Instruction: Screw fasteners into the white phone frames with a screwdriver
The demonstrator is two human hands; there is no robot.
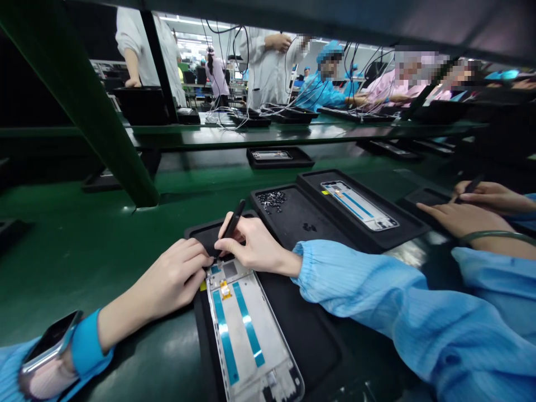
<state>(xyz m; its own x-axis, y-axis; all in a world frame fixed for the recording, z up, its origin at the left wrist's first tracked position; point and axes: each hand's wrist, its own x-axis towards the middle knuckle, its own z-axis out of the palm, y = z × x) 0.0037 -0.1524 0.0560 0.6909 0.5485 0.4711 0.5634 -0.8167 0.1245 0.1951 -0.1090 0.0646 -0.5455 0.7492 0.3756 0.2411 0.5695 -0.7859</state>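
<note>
**Near:** left hand (178,273) curled, fingertips against the upper edge of a phone mid-frame (247,340) lying in a black tray (301,340); right hand (251,243) pinching a black pen-shaped tool (233,224), its tip at the frame. **Far:** a second mid-frame (360,205).

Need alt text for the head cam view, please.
Head-camera view at an assembly bench: the right hand holds a black pen-like tool over a phone frame in a black tray, the left hand at the frame's top edge. A co-worker in a blue smock is beyond.
</note>
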